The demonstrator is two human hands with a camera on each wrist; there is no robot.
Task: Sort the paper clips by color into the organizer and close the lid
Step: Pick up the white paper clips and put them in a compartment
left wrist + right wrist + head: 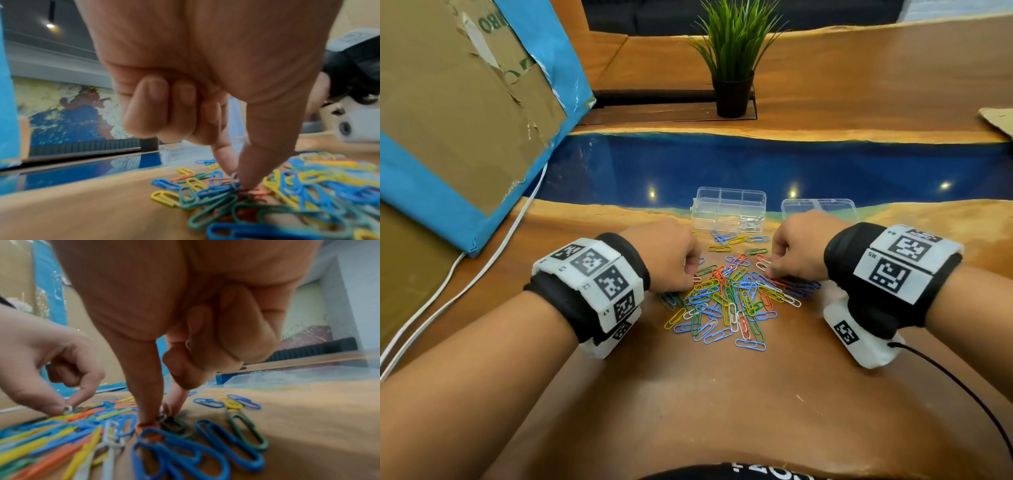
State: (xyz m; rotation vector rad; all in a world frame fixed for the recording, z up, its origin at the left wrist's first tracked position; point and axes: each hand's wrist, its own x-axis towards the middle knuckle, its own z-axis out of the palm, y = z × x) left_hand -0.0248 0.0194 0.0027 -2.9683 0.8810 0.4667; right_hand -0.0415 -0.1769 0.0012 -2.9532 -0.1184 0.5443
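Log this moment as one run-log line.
left hand: pinching white clip | right hand: pinching white clip | organizer: open, few white clips

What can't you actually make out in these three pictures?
- Head view: the clear plastic lid is partly hidden behind the right hand.
- Head view: clips in the clear plastic organizer are too small to count.
- Wrist views: blurred; each hand pinches a whitish paper clip, but the left hand hides most of it.

paper clips (729, 298) heaped on table (688, 394) | organizer (729, 209) behind them (lid (820, 207) to its right)
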